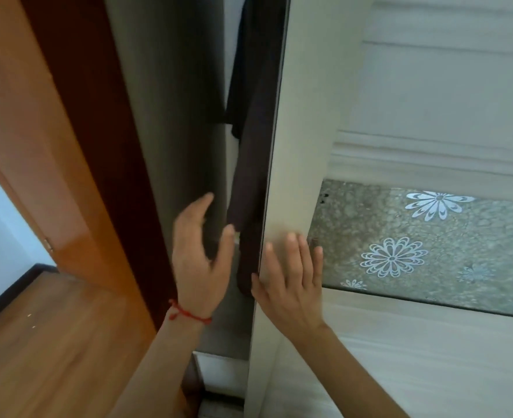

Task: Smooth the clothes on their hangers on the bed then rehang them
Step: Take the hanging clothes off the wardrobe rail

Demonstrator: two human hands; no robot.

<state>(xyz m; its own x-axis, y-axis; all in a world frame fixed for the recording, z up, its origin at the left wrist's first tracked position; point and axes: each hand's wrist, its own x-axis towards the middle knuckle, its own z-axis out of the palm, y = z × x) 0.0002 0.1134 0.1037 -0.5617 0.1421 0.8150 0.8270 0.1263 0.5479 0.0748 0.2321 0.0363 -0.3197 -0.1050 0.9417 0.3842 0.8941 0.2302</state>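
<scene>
A dark brown garment (250,188) hangs inside the wardrobe, in the narrow gap beside the sliding door's edge. Another dark piece of clothing (237,86) hangs higher up behind it. My left hand (201,254), with a red string at the wrist, is in the gap with relaxed fingers, just left of the dark garment and holding nothing. My right hand (291,279) lies flat with spread fingers on the pale frame of the sliding door (297,146). No hangers or bed are in view.
The sliding door has a frosted glass panel with white flowers (430,236) to the right. An orange-brown wooden room door (47,131) stands at the left, above a wooden floor (53,342). The wardrobe's grey inner wall (170,116) borders the gap.
</scene>
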